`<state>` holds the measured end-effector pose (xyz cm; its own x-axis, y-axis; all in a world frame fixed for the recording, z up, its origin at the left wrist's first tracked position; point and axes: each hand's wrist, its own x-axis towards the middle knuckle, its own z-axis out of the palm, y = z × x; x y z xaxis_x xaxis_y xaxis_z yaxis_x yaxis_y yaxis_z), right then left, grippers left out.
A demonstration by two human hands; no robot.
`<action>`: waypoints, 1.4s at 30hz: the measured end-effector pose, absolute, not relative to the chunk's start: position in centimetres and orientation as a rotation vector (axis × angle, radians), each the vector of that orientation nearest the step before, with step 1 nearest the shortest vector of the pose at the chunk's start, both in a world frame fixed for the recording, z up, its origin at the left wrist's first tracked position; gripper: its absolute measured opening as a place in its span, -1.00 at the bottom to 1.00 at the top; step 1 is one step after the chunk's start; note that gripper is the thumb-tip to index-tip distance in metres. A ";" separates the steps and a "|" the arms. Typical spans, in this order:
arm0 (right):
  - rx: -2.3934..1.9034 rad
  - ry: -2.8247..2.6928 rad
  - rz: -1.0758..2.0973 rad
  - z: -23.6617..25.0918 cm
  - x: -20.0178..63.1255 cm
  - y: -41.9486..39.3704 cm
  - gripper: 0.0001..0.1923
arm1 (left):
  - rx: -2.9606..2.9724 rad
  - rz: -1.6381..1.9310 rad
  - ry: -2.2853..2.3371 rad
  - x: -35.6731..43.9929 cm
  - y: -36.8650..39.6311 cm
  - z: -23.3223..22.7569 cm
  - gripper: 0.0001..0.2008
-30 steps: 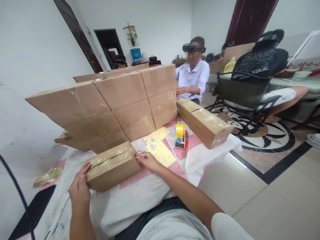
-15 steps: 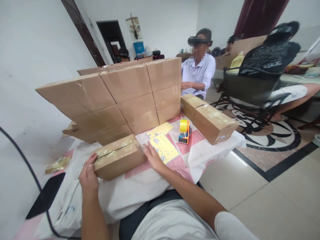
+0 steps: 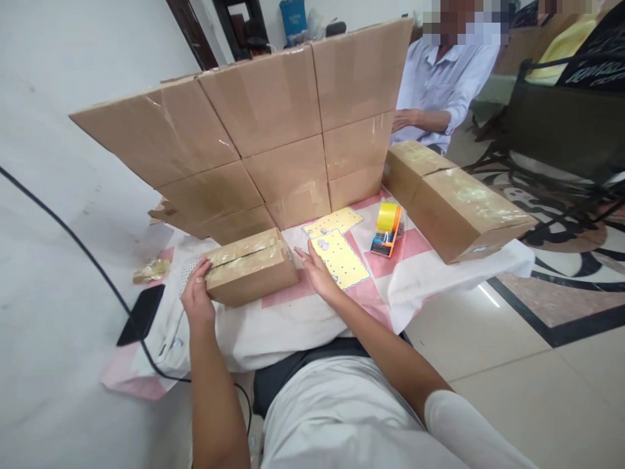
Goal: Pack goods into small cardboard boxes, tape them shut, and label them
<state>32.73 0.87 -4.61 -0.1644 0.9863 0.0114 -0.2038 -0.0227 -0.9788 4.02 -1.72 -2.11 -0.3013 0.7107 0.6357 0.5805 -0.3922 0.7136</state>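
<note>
A taped cardboard box (image 3: 254, 277) lies on the cloth-covered table in front of me. At its left end, my left hand (image 3: 199, 293) holds the corner, fingertips curled over the top edge. Just off the right end is my right hand (image 3: 317, 270), open with fingers stretched and its palm towards the box. Under and beyond that hand lie two yellow patterned sheets (image 3: 349, 264). A tape dispenser (image 3: 387, 228) with a yellow roll stands to their right.
Behind the box rises a wall of stacked cardboard boxes (image 3: 273, 124). Another long taped box (image 3: 449, 202) sits at the table's right edge. A black cable (image 3: 63, 225) hangs at left, near a dark flat object (image 3: 141, 316). Across the table sits a person in a light shirt (image 3: 449, 78).
My view has tilted downward, so the table sits higher in the picture. My right hand now shows a slightly wider gap from the box's end. The left hand stays on the box.
</note>
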 end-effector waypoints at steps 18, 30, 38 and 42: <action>-0.706 -1.980 1.031 -3.8 32.3 5.4 0.68 | 1.845 1.673 1.560 2.0 -1.9 -1.8 -0.58; -1.074 -1.617 0.756 -2.6 45.5 -10.2 0.50 | 1.370 1.713 1.161 9.2 -0.5 -4.7 -0.17; -1.578 -1.104 0.071 -2.5 56.9 -23.6 0.50 | 1.331 1.540 1.019 14.2 1.1 -6.5 -0.20; -1.707 -0.828 -0.265 -2.7 62.2 -27.9 0.55 | 1.352 1.515 1.057 13.2 0.4 -7.6 -0.15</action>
<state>62.16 -27.88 -2.66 0.7243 0.3850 0.5720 0.6457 -0.0877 -0.7585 13.23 0.42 -7.56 -0.0800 0.9504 0.3004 -0.0459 -0.3046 0.9514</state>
